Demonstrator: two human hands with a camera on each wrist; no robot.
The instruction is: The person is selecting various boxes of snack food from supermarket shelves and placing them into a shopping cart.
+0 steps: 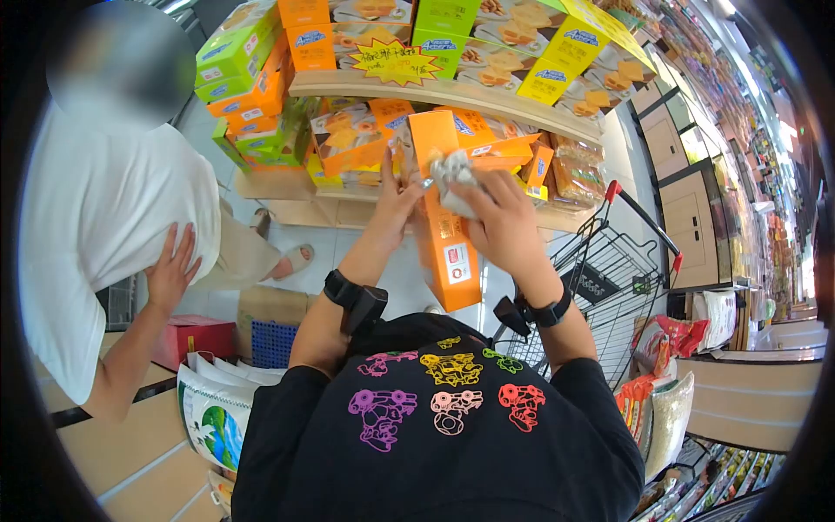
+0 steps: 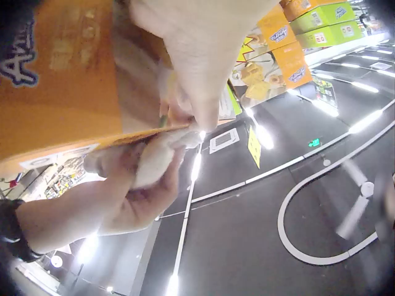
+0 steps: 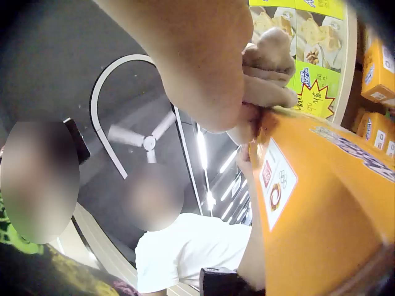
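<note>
A long orange box (image 1: pixel 448 261) stands tilted in front of the person's chest; its printed side fills the upper left of the left wrist view. My left hand (image 1: pixel 396 207) holds the box by its left edge, fingers pointing up along the side. In my right hand (image 1: pixel 507 217) is a crumpled grey-white cloth (image 1: pixel 454 178), pinched against the box's face. From below, the left wrist view shows the cloth (image 2: pixel 154 163) between the right fingers at the box's edge. The right wrist view shows the box (image 3: pixel 327 209) beside the right hand (image 3: pixel 203 68), its fingertips partly hidden.
Stacked orange, green and yellow boxes (image 1: pixel 444 48) fill the shelf (image 1: pixel 348 85) ahead, with a starburst price sign (image 1: pixel 396 63). A black shopping cart (image 1: pixel 600 287) stands at the right. Another person in a white shirt (image 1: pixel 130 191) is at the left, near a blue basket (image 1: pixel 277 342).
</note>
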